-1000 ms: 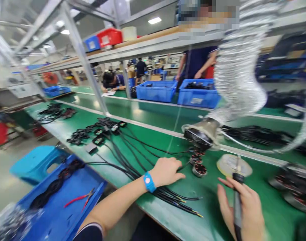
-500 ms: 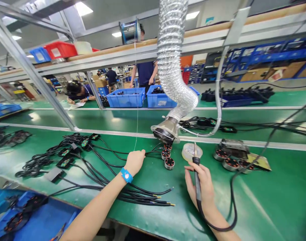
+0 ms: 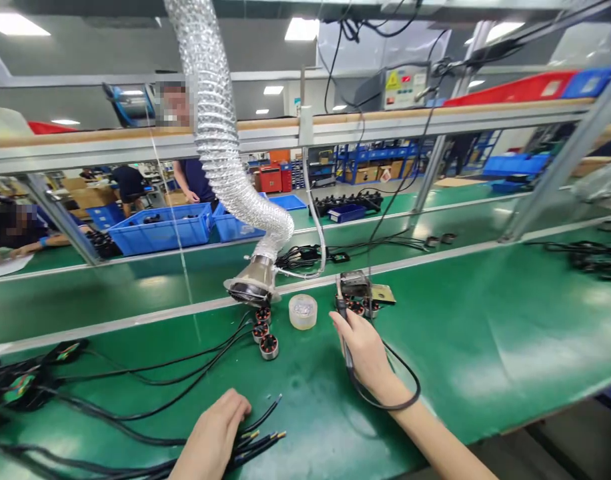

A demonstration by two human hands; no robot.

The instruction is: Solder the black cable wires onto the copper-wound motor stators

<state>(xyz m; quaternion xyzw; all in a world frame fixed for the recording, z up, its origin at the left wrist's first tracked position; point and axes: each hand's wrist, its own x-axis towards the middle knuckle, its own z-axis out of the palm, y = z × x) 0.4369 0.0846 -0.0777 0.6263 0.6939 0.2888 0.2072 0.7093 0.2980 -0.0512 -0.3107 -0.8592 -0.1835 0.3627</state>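
My right hand (image 3: 368,353) is wrapped round a soldering iron (image 3: 342,320), its tip pointing up beside a metal stand (image 3: 355,283). Low on the bench, my left hand (image 3: 219,423) lies with bent fingers at the stripped ends of several black cables (image 3: 255,450); whether it grips one is hidden. Above it sit three small round motors (image 3: 268,347) with black leads, under a metal fume hood (image 3: 253,280). A roll of clear tape (image 3: 303,311) stands between the motors and the iron.
A silver duct (image 3: 215,100) hangs from above. Circuit boards (image 3: 20,387) on cables lie at the left. Behind the bench are blue bins (image 3: 165,230), and people are at work beyond. A shelf (image 3: 265,133) crosses overhead, carrying a control box (image 3: 405,87).
The view has turned to the right. My left hand has left the motor leads and moved down to the cable ends. My right hand has carried the iron to the stand.
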